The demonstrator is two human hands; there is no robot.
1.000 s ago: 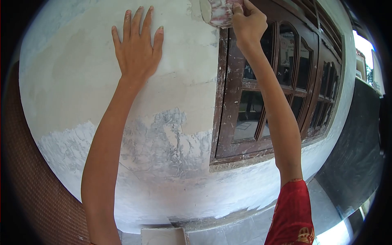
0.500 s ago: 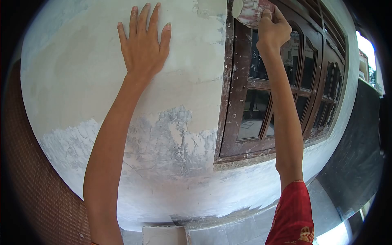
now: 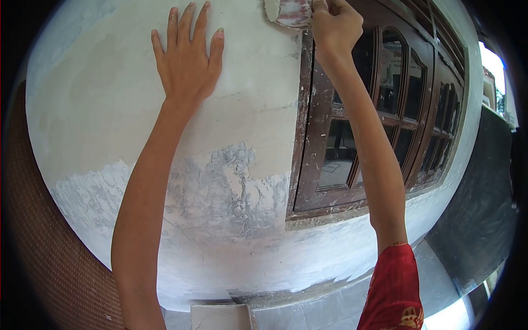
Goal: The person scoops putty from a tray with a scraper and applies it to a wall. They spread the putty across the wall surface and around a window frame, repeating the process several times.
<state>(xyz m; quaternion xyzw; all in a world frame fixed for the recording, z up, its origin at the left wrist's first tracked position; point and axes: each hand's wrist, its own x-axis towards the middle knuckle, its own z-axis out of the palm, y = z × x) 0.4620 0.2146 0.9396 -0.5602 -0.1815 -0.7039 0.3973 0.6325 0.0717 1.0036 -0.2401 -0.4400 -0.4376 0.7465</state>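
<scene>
My left hand (image 3: 188, 63) lies flat with spread fingers against the plastered wall (image 3: 110, 104), at the upper left. Higher up and to the right, my right hand (image 3: 338, 30) grips a putty scraper (image 3: 294, 15) smeared with white and reddish patches. A pale lump of putty (image 3: 271, 10) sits along the scraper's left edge. The blade overlaps the wall just left of the brown window frame (image 3: 308, 104). Around my left hand the wall is smooth and beige; rough grey and white patches (image 3: 231, 187) show below.
A brown wooden window (image 3: 335, 192) with glass panes fills the right side. Woven matting (image 3: 49, 236) runs along the left. Below, a pale rectangular container (image 3: 220, 317) stands by grey floor tiles (image 3: 286, 317). A dark panel (image 3: 476, 214) is at the far right.
My right hand has moved left with the scraper, from in front of the window frame onto the wall beside it. My left hand has shifted slightly left and up in view.
</scene>
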